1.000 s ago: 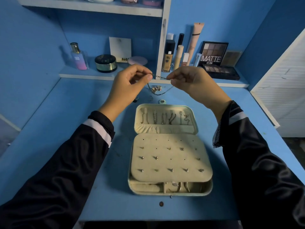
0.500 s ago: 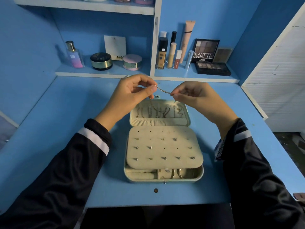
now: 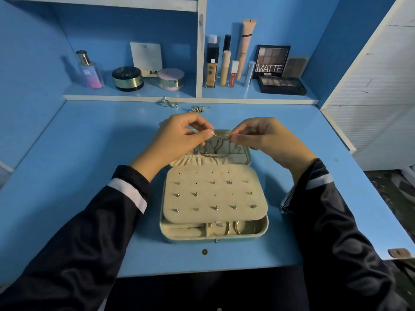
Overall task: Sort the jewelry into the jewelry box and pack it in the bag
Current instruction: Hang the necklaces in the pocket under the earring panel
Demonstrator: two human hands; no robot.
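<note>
The upper corners of the jewelry box lid are covered by the left hand and right hand. The chain ends are hidden within pinching fingertips. Most of the lower tray is concealed under the earring panel. Two small metal pieces at the table's far edge cannot be identified. A brown object is cut off at the right.

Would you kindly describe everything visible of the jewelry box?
The jewelry box lies open on the blue desk: a rounded, pale green case with cream, fabric-like lining. Its lid is folded back, with a gathered pocket and hung necklaces. A cream panel studded with earrings covers the base; front compartments show beneath. The left hand and right hand pinch a chain over the lid.
</note>
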